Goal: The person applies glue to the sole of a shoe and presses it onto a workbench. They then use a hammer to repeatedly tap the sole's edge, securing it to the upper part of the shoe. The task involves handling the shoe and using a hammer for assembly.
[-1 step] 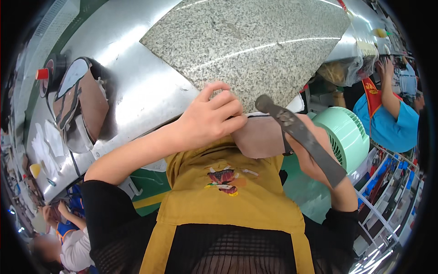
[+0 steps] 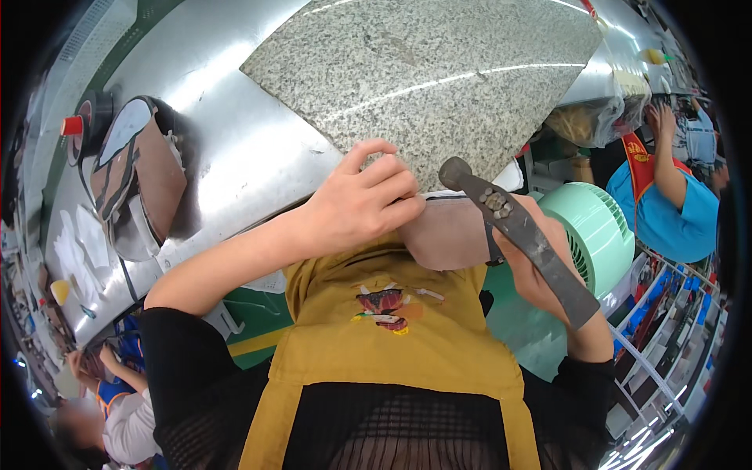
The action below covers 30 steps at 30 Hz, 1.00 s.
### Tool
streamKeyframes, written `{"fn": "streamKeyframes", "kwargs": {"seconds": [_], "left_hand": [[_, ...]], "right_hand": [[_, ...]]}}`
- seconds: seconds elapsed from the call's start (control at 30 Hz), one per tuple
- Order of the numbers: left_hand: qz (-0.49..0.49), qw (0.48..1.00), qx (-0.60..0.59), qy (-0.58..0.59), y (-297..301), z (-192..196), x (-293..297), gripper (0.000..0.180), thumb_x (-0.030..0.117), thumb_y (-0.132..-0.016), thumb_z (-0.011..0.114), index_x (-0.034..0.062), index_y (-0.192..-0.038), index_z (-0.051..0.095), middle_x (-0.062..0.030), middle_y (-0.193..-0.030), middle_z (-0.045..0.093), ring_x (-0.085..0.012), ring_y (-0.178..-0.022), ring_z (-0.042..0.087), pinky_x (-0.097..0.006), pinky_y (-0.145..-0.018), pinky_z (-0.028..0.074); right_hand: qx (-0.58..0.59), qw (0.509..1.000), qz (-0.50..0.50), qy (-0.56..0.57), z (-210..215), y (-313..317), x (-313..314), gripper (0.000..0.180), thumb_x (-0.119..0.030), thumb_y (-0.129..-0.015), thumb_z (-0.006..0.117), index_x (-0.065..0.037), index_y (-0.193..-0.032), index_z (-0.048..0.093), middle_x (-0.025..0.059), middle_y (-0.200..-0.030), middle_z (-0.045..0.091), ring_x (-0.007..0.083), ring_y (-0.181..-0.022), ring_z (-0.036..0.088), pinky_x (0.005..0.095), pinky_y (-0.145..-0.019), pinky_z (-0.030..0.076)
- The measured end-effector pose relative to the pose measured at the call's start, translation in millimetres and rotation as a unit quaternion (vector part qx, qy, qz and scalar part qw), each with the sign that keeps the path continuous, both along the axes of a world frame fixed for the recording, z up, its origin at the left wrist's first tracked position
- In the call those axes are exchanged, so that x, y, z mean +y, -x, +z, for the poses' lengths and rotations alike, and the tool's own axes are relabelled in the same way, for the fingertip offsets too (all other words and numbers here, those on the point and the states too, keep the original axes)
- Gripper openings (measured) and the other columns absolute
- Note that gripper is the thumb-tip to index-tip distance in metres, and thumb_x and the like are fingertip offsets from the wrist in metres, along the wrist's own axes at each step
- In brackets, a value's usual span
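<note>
A brown leather-like piece (image 2: 446, 243) with a pale upper edge hangs at the near edge of a speckled stone slab (image 2: 423, 86), in front of my apron. My left hand (image 2: 364, 200) is closed, with thumb and fingers pinching the piece's upper left edge over the slab's near corner. Wrapped round a dark metal hammer (image 2: 536, 247) is my right hand (image 2: 523, 278), to the right of the piece. The hammer's rounded face is raised close to the slab's edge, and its grip is partly hidden.
On the metal table (image 2: 211, 149) at left lie a brown and black bag-like piece (image 2: 160, 184) and a dark container with a red cap (image 2: 72, 126). A mint-green fan (image 2: 599, 231) stands at right. Other people work at far right and lower left.
The hammer has tilted slightly in my right hand, and its studded side shows more plainly. My left hand and the brown piece have barely moved.
</note>
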State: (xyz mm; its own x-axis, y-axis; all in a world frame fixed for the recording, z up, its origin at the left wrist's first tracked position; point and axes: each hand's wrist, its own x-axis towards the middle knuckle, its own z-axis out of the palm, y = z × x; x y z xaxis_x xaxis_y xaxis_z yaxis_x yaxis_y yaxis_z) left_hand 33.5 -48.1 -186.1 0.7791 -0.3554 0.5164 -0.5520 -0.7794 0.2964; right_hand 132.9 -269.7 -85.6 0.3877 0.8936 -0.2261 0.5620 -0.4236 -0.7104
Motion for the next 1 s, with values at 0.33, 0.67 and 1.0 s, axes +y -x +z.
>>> {"fn": "streamKeyframes", "kwargs": {"seconds": [0.33,0.67,1.0], "left_hand": [[0.008,1.000,-0.019,-0.022,2.4,0.0,-2.5,0.018,0.013,-0.069,0.063,0.0108,-0.087,0.062,0.0002,-0.085,0.053,-0.0170,-0.086,0.053,-0.040,-0.093,0.041],[0.024,1.000,0.008,0.011,8.5,-1.0,0.9,0.019,0.011,-0.066,0.065,0.0108,-0.085,0.062,-0.0003,-0.086,0.054,-0.0187,-0.088,0.052,-0.040,-0.093,0.041],[0.010,0.999,-0.029,-0.022,8.3,-3.9,2.6,0.018,0.012,-0.069,0.061,0.0102,-0.087,0.061,-0.0005,-0.087,0.054,-0.0174,-0.088,0.053,-0.040,-0.093,0.042]], "right_hand": [[0.017,1.000,0.010,-0.004,-1.7,-1.0,6.4,0.039,-0.004,-0.078,0.059,-0.003,-0.115,0.047,0.0178,-0.092,0.059,0.0385,-0.083,0.061,0.0415,-0.066,0.049],[0.032,0.999,0.007,-0.015,-4.7,0.2,7.3,0.028,-0.007,-0.087,0.053,-0.001,-0.115,0.049,0.0145,-0.076,0.054,0.0316,-0.066,0.054,0.0342,-0.062,0.045],[-0.046,0.998,0.041,-0.020,1.8,3.2,10.8,0.040,-0.004,-0.078,0.059,-0.004,-0.116,0.046,0.0183,-0.092,0.062,0.0392,-0.083,0.063,0.0415,-0.068,0.050]]}}
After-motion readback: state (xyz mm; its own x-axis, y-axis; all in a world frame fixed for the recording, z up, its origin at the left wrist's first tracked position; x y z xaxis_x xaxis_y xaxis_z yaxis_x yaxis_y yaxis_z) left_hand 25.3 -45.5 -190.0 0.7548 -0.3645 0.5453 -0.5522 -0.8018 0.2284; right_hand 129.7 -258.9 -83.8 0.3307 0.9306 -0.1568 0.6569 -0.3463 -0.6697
